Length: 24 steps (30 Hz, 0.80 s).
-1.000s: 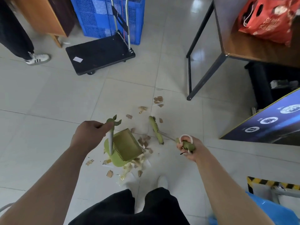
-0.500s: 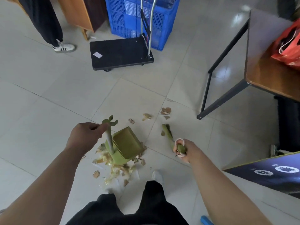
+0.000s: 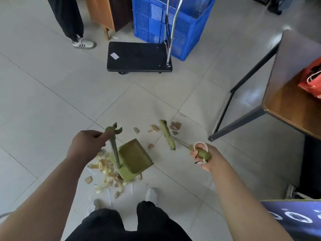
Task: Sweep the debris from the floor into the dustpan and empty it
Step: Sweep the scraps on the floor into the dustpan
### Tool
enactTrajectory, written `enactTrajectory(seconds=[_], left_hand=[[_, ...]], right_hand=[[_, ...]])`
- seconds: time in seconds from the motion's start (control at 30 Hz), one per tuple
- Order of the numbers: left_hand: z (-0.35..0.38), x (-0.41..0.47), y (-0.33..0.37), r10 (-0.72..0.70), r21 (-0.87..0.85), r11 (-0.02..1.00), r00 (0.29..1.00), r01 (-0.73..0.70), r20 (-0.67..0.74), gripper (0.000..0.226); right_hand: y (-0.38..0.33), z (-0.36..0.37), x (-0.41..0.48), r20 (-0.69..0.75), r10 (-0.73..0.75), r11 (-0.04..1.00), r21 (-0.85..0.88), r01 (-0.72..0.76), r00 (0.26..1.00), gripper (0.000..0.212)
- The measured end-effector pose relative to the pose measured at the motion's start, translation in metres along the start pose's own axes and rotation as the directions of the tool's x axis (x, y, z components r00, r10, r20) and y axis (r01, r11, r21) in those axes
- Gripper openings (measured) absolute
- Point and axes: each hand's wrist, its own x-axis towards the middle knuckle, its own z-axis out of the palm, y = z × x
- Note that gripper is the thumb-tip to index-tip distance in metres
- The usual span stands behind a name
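My left hand [image 3: 86, 146] grips the upright handle of the green dustpan [image 3: 134, 160], which rests on the tiled floor just ahead of my feet. My right hand [image 3: 206, 157] is shut on the green broom handle; the broom head [image 3: 167, 134] lies on the floor to the right of the dustpan, close to some cardboard scraps [image 3: 175, 126]. A pile of pale shavings and cardboard bits [image 3: 107, 174] lies to the left of and behind the dustpan. A few more scraps [image 3: 152, 128] lie beyond its mouth.
A black platform trolley [image 3: 139, 57] stands ahead, with a blue crate [image 3: 166, 23] behind it. A dark-framed table [image 3: 284, 94] carrying a red bag [image 3: 312, 79] is at the right. Another person's leg and shoe [image 3: 83, 43] are far left. A blue board [image 3: 295, 218] leans at the lower right.
The broom head has swung outward, away from the dustpan toward the far scraps. The view has shifted, and the dustpan now sits beside the pile of shavings.
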Motion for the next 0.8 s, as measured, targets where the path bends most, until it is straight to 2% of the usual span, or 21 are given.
enactTrajectory(seconds=[0.2,0.27,0.37,0.6,0.8], left_hand=[[0.014,-0.005,0.002,-0.073,-0.065,0.995,0.996,0.070,-0.046,0.056],[0.017,-0.006,0.000,-0.094,-0.069,0.994,0.992,0.088,-0.082,0.057],[0.018,-0.008,-0.003,-0.118,-0.073,0.991,0.986,0.110,-0.116,0.050],[0.011,-0.020,-0.015,-0.169,-0.098,0.983,0.975,0.155,-0.146,0.038],[-0.011,-0.033,-0.033,-0.199,-0.123,0.976,0.965,0.179,-0.173,0.041]], right_hand=[[-0.047,0.001,0.032,-0.096,-0.081,0.987,-0.148,0.067,0.992,0.023],[-0.058,0.002,0.050,-0.114,-0.079,0.985,-0.159,0.060,0.990,0.018],[-0.066,0.005,0.073,-0.138,-0.083,0.989,-0.129,0.065,0.987,0.023],[-0.035,0.041,0.097,-0.085,-0.097,0.966,-0.250,0.073,0.992,0.023],[-0.001,0.074,0.080,-0.035,-0.004,0.865,-0.502,-0.014,0.999,0.020]])
